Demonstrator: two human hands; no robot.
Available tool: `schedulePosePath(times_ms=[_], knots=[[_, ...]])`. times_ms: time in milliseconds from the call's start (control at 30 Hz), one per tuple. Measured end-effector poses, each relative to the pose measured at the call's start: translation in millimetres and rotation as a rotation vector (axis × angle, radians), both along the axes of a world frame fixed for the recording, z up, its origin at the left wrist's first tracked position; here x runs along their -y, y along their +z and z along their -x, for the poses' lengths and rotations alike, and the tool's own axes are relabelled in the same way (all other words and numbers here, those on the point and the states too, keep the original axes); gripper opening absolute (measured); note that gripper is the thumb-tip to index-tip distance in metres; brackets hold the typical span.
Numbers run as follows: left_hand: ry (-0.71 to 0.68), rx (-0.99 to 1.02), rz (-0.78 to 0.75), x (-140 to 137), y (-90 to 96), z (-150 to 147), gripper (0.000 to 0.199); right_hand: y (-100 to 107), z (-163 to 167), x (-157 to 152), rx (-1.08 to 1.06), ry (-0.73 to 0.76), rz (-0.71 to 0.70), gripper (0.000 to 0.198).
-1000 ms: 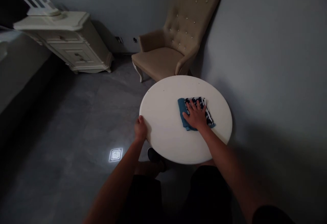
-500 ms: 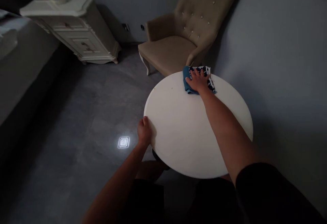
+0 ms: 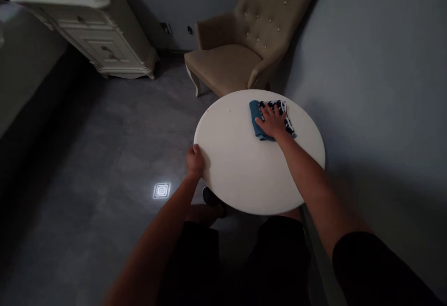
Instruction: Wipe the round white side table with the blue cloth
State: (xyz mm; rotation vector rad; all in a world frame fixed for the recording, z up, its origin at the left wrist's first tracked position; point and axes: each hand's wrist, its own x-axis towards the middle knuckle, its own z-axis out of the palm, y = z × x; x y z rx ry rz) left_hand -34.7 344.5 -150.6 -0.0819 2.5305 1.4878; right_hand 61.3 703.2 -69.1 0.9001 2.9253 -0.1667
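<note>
Your right hand [image 3: 272, 123] lay flat on the folded cloth [image 3: 270, 119], fingers spread and pressing down rather than gripping, so nothing was clasped in it. The cloth was teal on the side toward your left hand, with a dark blue and white pattern showing beyond your fingertips and on the outer side of your palm. It sat on the far part of the round white counter [image 3: 244, 171], near the rim but fully on the surface.

Your left hand [image 3: 194, 160] was curled over the near left edge of the counter, thumb on top, gripping the rim. The two hands were well apart, with bare white surface between them.

Beyond your right hand stood a beige tufted armchair [image 3: 240, 50], its seat just past the counter's far edge. Far off past your left hand stood a cream cabinet [image 3: 94, 40] against the wall. On the grey floor [image 3: 104, 157] just outside your left hand was a small bright square of reflected light [image 3: 161, 190].
</note>
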Motion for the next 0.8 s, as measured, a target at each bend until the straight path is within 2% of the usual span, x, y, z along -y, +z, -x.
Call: schedulePosePath(times_ms=[333,500,633,700,800], knots=[[-0.025,-0.025,0.152,-7,15.7,-3,0.049,3,-196,118,-0.006,0.008,-0.034,0.079],[-0.021,-0.031,0.19,-9,20.1,-5,0.045,-8,-272,163,-0.032,0.011,-0.042,0.076],[-0.037,-0.042,0.202,-8,19.6,-4,0.049,-17,-297,175,-0.047,0.029,-0.097,0.078],[-0.051,-0.046,0.199,-6,17.8,-4,0.051,-17,-294,171,-0.041,0.031,-0.091,0.079],[-0.052,-0.052,0.182,-4,13.5,-2,0.05,-12,-270,152,-0.005,0.028,-0.057,0.078]])
